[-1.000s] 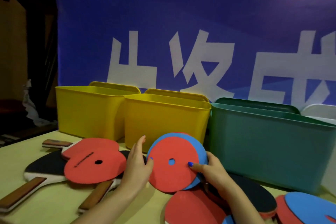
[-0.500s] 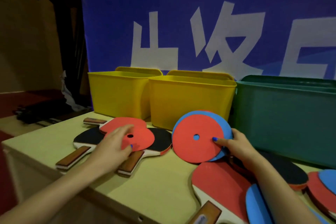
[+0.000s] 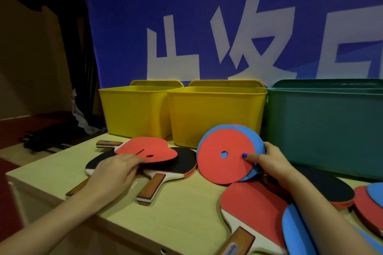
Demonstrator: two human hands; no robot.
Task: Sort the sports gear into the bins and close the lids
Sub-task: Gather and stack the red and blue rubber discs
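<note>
My right hand (image 3: 267, 161) pinches a stack of flat round discs, a red disc (image 3: 223, 155) with a centre hole in front and a blue disc (image 3: 256, 137) behind, held upright above the table. My left hand (image 3: 116, 170) rests on a red disc (image 3: 153, 150) lying on several table tennis paddles (image 3: 182, 161); its fingertips touch the disc's near edge. Two yellow bins (image 3: 134, 109) (image 3: 213, 114) and a green bin (image 3: 323, 128) stand open behind, lids leaning at their backs.
More paddles (image 3: 255, 207) and blue and red discs (image 3: 373, 194) lie at the right front. The table edge (image 3: 68, 198) runs close at the left. A blue banner hangs behind the bins. Dark clutter lies on the floor at left.
My left hand let go of the held discs and moved left onto the red disc on the paddles. My right hand kept the stack upright. The view shifted left.
</note>
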